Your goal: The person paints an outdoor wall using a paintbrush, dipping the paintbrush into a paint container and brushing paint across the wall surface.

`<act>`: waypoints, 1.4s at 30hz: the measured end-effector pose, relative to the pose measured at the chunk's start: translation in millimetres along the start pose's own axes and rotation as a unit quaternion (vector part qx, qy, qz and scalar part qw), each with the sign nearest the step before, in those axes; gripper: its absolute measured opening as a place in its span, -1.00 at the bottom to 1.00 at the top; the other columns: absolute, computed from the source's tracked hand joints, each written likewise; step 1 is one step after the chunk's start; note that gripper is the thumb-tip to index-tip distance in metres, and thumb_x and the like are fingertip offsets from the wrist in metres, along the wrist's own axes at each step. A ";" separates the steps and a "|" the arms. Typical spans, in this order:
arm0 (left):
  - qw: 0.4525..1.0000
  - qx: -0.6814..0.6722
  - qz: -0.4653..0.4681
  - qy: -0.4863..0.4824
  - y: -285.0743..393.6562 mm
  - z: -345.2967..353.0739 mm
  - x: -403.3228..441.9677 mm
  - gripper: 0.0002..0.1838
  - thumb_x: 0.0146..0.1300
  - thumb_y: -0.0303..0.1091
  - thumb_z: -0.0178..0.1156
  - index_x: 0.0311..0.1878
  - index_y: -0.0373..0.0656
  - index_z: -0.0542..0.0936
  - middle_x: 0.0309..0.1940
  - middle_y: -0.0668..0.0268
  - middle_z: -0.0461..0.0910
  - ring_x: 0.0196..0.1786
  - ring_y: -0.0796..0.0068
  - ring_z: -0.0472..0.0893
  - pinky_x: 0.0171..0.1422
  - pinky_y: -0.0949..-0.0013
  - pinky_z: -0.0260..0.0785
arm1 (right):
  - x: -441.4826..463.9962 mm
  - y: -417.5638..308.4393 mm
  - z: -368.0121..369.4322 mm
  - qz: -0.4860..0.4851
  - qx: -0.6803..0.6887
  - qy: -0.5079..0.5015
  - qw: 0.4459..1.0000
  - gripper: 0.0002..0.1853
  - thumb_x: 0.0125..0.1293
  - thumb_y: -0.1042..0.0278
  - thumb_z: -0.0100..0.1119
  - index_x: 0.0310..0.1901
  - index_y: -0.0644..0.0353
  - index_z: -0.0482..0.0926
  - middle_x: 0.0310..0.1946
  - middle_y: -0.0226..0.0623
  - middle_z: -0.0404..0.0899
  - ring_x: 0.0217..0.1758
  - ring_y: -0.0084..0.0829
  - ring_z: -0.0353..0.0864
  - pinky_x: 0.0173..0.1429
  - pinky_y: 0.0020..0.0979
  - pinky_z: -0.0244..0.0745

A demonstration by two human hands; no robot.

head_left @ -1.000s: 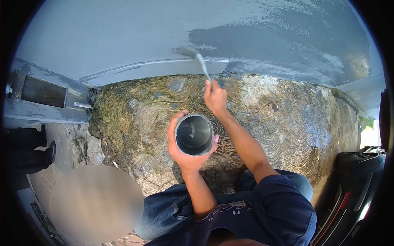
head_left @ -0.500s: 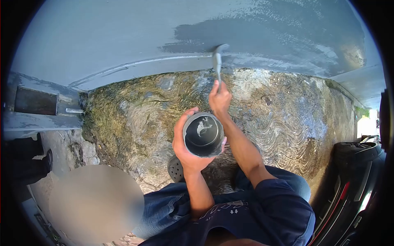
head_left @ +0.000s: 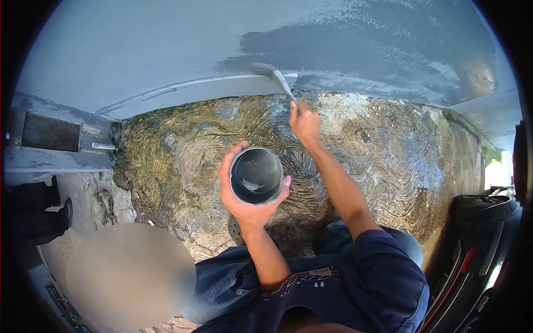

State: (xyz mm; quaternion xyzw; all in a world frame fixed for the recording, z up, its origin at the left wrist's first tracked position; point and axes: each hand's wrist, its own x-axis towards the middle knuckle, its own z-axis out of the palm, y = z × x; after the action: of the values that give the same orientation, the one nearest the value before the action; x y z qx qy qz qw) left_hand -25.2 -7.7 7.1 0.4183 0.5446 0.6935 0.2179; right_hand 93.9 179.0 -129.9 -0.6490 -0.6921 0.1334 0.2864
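My left hand (head_left: pixel 247 210) is wrapped round a round container (head_left: pixel 256 175) with grey paint inside, its open top facing up. My right hand (head_left: pixel 306 123) grips the handle of a paintbrush (head_left: pixel 281 82), beyond the container and to its right. The brush's bristles lie against the lower part of the grey wall (head_left: pixel 166 50), just above its bottom ledge. A darker grey patch (head_left: pixel 311 47) of paint spreads over the wall to the right of the bristles.
Rough, wavy-patterned ground (head_left: pixel 366 161) lies below the wall. At the left are a rectangular recess (head_left: pixel 51 132), a short pipe (head_left: pixel 103 146) and another person's dark-clothed legs (head_left: pixel 34 211). A black vehicle (head_left: pixel 472 261) stands at the right.
The brush swept right along the wall's lower edge, then back left, and its handle now leans. My left hand moved the container right, then back left.
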 end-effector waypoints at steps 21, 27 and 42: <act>0.999 0.027 0.005 -0.027 -5.3 19.3 -5.2 0.03 -0.35 -0.57 0.58 0.33 -0.32 0.31 0.22 0.01 0.46 0.22 0.24 0.53 0.29 0.23 0.44 | -49.1 35.3 21.5 0.088 0.062 0.068 0.992 -0.69 0.43 0.11 0.04 -0.24 0.18 0.62 -0.59 0.16 0.59 -0.50 0.22 0.62 -0.33 0.13 0.52; 0.998 0.017 -0.016 -0.053 -8.8 43.2 -8.8 0.00 -0.32 -0.58 0.57 0.32 -0.32 0.32 0.24 0.02 0.45 0.21 0.22 0.53 0.28 0.23 0.45 | 1.1 170.2 -47.8 0.170 -0.073 0.149 0.971 -0.66 0.40 0.05 0.07 -0.21 0.15 0.68 -0.50 0.13 0.64 -0.39 0.21 0.65 -0.21 0.14 0.52; 0.992 0.039 -0.003 -0.117 -13.3 96.4 -29.8 0.01 -0.31 -0.60 0.56 0.35 -0.29 0.30 0.25 0.02 0.43 0.25 0.19 0.50 0.30 0.17 0.43 | 33.9 137.8 -69.3 0.231 0.124 0.088 0.961 -0.66 0.46 0.18 0.02 -0.17 0.34 0.61 -0.61 0.08 0.61 -0.50 0.15 0.66 -0.40 0.08 0.55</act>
State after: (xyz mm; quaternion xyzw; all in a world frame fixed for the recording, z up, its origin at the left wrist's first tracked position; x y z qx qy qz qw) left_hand 68.1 29.0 -10.1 0.5032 0.5432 0.6174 0.2655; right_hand 246.8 215.9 -143.5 -0.7596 -0.4737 0.2234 0.3857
